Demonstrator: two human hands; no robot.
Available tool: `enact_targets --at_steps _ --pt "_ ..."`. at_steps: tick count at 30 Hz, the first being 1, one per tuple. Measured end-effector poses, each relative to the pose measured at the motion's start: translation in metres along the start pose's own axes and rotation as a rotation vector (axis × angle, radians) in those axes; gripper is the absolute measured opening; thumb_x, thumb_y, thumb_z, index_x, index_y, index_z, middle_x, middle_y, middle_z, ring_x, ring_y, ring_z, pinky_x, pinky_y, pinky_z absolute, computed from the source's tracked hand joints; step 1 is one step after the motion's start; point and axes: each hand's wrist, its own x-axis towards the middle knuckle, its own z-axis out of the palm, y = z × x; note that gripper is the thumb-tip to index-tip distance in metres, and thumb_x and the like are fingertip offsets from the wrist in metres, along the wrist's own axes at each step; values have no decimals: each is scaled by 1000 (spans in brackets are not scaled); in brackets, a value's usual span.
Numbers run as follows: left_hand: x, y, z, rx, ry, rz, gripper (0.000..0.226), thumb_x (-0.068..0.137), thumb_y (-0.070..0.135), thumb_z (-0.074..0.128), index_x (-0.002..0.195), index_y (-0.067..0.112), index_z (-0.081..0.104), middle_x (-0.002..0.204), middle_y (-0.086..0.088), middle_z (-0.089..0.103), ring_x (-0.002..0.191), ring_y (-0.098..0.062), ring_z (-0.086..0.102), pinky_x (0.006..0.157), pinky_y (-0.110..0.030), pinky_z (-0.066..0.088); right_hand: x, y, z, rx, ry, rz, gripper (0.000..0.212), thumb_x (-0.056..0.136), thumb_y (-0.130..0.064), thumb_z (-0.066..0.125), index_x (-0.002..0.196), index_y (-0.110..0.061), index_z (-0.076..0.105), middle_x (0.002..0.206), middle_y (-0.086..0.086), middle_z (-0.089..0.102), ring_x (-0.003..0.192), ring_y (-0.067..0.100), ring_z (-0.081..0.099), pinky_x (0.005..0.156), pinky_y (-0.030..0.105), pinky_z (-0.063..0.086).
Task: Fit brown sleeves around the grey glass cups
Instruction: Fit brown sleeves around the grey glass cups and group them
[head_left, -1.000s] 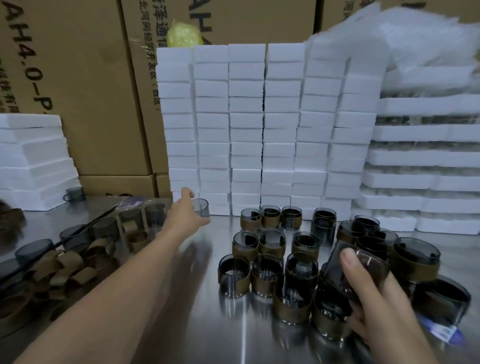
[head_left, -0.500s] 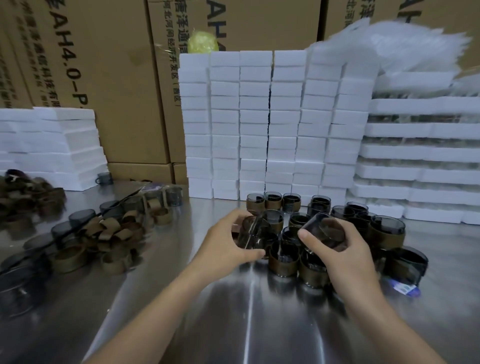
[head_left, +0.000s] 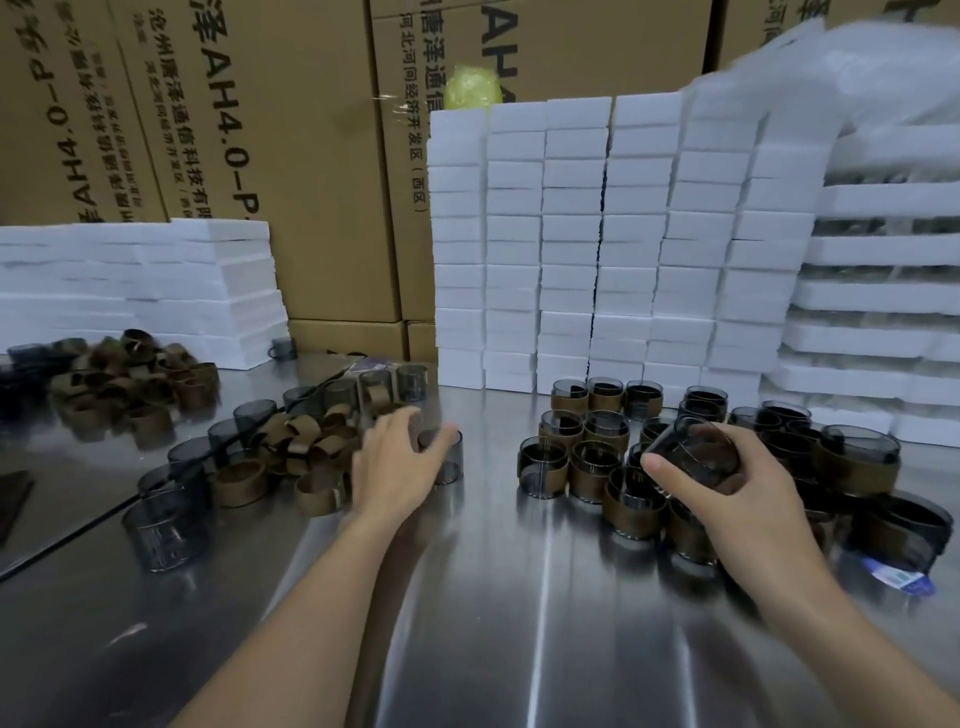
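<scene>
My left hand (head_left: 395, 462) lies low over the steel table (head_left: 493, 597), fingers stretched toward a pile of loose brown sleeves (head_left: 311, 447). Its thumb lies across the rim of a bare grey glass cup (head_left: 448, 460) that stands upright on the table. My right hand (head_left: 727, 499) grips another bare grey cup (head_left: 693, 454), tilted, above a cluster of sleeved cups (head_left: 589, 460). A curved row of bare grey cups (head_left: 254, 415) runs along the left of the sleeve pile.
A second heap of brown sleeves (head_left: 130, 384) lies at the far left. Stacks of white foam boxes (head_left: 571, 249) wall off the back, with more (head_left: 145, 291) at the left. Cardboard cartons (head_left: 291, 156) stand behind them. A blue label (head_left: 904, 579) lies under the right cups.
My left hand carried a bare cup from the far left toward the cluster, and the cup now stands on the table beside it. The hand has shifted left toward the sleeves. My right hand keeps its cup.
</scene>
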Motion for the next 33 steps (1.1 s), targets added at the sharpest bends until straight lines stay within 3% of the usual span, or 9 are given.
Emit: enact_targets --at_steps 2,5,11,16,19,22,28,31,33 --pt "1 1 -14 294 170 25 48 103 52 57 144 28 60 148 -1 61 139 -27 48 111 -53 36 0 0 0 -5 -4 -9 53 67 -59 93 111 -40 69 99 -27 75 87 -5 69 80 30 52" --pt "0 -8 -35 591 105 -116 44 97 40 62 140 31 60 153 -7 50 143 -36 38 113 -54 29 0 -1 0 -12 -10 -14 51 71 -56 94 112 -40 69 99 -29 73 87 -6 68 82 31 52" --pt "7 -20 -50 575 96 -144 45 98 19 73 141 30 67 142 -8 61 138 -32 51 111 -48 40 0 -3 -2 1 -20 -25 50 73 -56 93 113 -39 69 100 -28 74 89 -6 68 80 30 51" --pt "8 -22 -51 639 69 -187 50 96 19 75 145 25 64 139 -12 63 133 -36 52 107 -48 46 2 -3 -2 13 -30 -21 47 76 -53 94 114 -39 69 99 -27 74 90 -6 69 80 27 52" --pt "5 -13 -52 524 140 -132 51 95 21 78 143 29 63 138 -12 65 131 -40 54 107 -53 45 0 -5 -1 16 -24 -28 47 77 -52 94 113 -40 68 100 -29 73 92 -7 69 83 28 53" --pt "4 9 -47 123 231 55 48 95 15 78 139 26 63 139 -8 62 123 -35 61 102 -51 53 0 -9 -1 43 3 -45 43 79 -48 93 111 -39 66 100 -29 73 92 -6 69 84 29 53" --pt "-40 95 -23 -433 201 495 48 88 17 89 133 22 73 129 12 69 118 2 61 100 -11 46 -6 -18 0 85 -3 -113 47 94 -42 82 126 -59 52 112 -19 71 78 13 73 64 25 57" --pt "-68 117 -9 -536 76 634 49 91 17 88 137 24 74 137 15 70 134 -6 61 110 -38 55 -6 -24 2 106 24 -149 41 96 -40 79 124 -60 55 131 -17 60 83 24 73 57 23 57" --pt "-78 124 -2 -581 -10 675 50 92 16 87 139 25 73 139 15 67 135 -12 62 108 -41 58 -5 -27 4 142 29 -167 46 95 -38 81 127 -57 54 133 -19 57 103 31 72 72 31 63"
